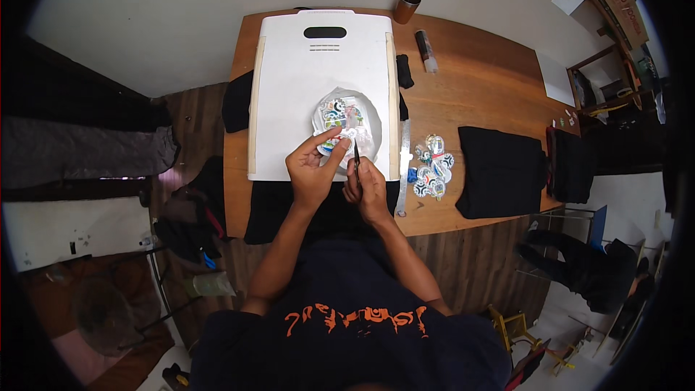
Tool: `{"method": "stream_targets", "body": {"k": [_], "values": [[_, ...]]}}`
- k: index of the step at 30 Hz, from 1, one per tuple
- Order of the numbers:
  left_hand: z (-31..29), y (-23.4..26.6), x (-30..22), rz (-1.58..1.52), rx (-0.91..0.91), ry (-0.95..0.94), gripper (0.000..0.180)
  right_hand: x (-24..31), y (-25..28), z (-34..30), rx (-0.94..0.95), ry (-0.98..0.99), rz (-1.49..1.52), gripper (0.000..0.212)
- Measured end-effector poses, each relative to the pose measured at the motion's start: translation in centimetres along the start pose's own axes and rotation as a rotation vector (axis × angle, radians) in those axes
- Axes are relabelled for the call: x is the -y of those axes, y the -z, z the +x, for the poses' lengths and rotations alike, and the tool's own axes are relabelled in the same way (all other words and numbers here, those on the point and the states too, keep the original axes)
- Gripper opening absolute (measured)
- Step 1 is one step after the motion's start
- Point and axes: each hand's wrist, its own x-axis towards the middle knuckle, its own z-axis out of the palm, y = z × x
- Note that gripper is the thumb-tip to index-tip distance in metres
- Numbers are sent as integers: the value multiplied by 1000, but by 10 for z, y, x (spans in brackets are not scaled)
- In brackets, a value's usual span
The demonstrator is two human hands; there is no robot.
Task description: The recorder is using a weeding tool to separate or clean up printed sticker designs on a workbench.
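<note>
My left hand (313, 171) pinches a small white patch with coloured print (336, 142) between thumb and fingers. Close beside it, my right hand (368, 187) is closed around a thin, dark, pointed cutting tool (356, 150), perhaps small scissors or snips. Its tip points away from me, near the held patch. Both hands are over the near rim of a round white dish (371, 117). Inside lie several printed patches (334, 107), partly covered by my fingers. The dish rests on a white board with an oval handle slot (289, 94).
On the wooden table (478, 65), several round patches (433, 174) lie in a pile right of a clear ruler (405, 188). Folded black cloth (501, 172) sits farther right. A brown cup (407, 7) and a tube (426, 52) stand toward the back. Black fabric (279, 210) is under the board.
</note>
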Motion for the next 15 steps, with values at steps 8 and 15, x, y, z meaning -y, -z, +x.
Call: {"method": "stream_targets", "body": {"k": [8,15], "values": [[1,0,-2,-5,-19,-1,30,0,0,0,-9,-1,-6,35],[-1,-3,2,-14,-59,-10,28,-4,-4,-2,-1,2,34,34]]}}
